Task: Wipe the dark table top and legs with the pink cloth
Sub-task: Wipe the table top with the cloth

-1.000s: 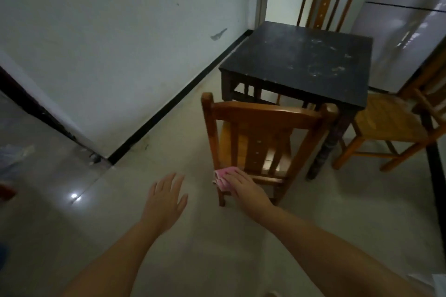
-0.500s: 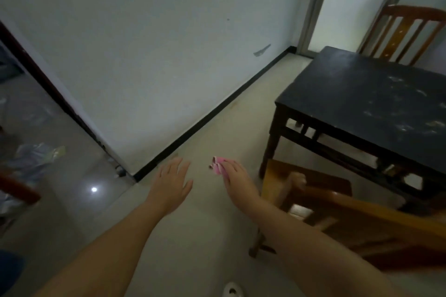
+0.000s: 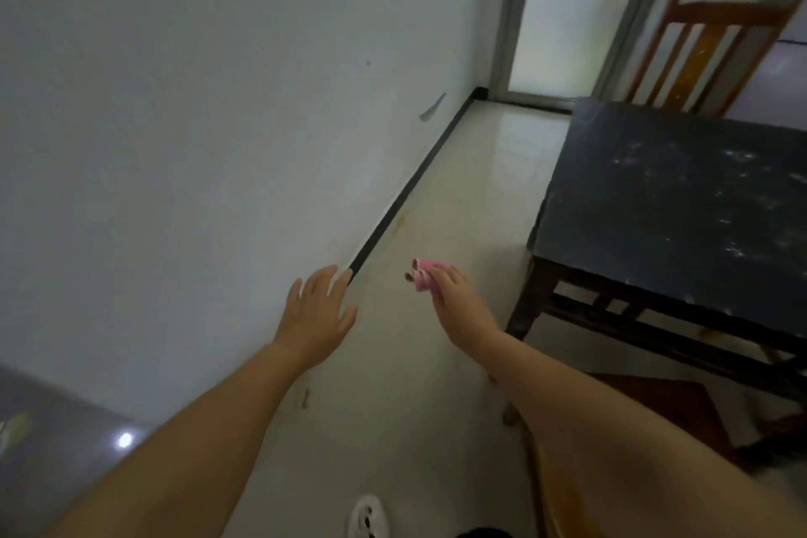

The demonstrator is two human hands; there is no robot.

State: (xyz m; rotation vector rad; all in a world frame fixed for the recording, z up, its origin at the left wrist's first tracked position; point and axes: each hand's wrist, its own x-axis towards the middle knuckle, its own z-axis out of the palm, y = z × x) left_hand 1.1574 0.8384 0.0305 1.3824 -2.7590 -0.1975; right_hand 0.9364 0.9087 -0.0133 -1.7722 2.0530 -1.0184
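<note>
We pinch the bunched pink cloth in our right hand, left of the dark tabletop, while our left hand hovers spread and empty.

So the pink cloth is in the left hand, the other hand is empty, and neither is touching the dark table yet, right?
Not quite. The head view shows the pink cloth held in the right hand; the left hand is the empty one, fingers spread. Neither touches the dark table yet.
</note>
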